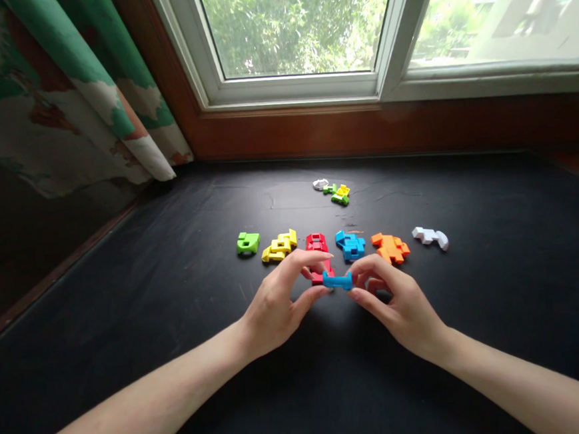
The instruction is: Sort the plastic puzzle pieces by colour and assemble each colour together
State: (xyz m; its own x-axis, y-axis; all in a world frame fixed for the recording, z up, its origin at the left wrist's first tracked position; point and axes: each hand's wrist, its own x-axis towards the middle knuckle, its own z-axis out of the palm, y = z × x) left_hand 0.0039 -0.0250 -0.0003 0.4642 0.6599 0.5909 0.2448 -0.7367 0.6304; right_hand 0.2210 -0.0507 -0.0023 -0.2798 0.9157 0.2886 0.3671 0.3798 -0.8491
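I held a blue plastic puzzle piece [337, 281] up off the desk with both hands. It was short and flat, and it sat right between my hands. My right hand [397, 305] pinched the right end of it with the thumb and the pointer finger. My left hand [271, 309] was pinching too, and its thumb [319, 293] pressed on the left end. The pointer finger of that hand reached up over a red puzzle piece [317, 243], but I could not tell if it touched the red piece. The red piece lay just behind the blue one, and part of it went under my fingers.

The black desk [127, 323] was under everything. A row of pieces lay on it, just past my hands. From left to right there was a green piece [248, 243], a yellow piece [279, 246], the red one, another blue piece [350, 245], an orange piece [390, 248] and a white piece [430, 237]. Farther back sat a small heap of white, green and yellow pieces [332, 191]. A window [297, 29] with green trees outside was past the desk, and a green and white curtain [73, 80] hung on the left.
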